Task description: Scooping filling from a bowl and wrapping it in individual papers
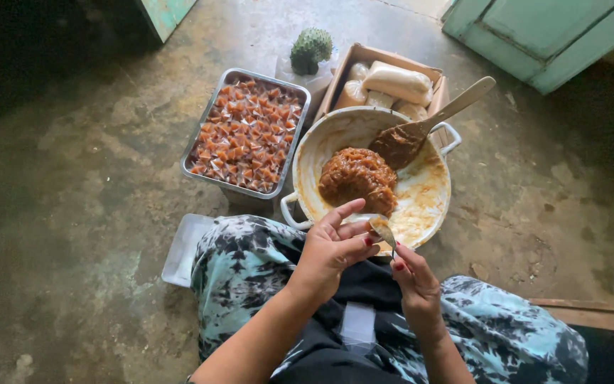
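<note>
— Head camera, looking down: what do the hands hold?

— Both meet over the lap. The left hand (332,245) pinches a small clear wrapper (365,220); the right hand (412,279) grips a spoon (382,230), its bowl touching that wrapper.

— And around them?

— A cream pan (431,192) of brown paste (357,178) sits just ahead, a wooden spatula (428,122) resting in it. Beside it, a metal tray (246,132) full of wrapped sweets; behind, a cardboard box (385,82) of pale bags and a green spiky fruit (310,48).

Soft daylight falls evenly on the sharp centre, while the corners darken and curve with wide-lens distortion.
</note>
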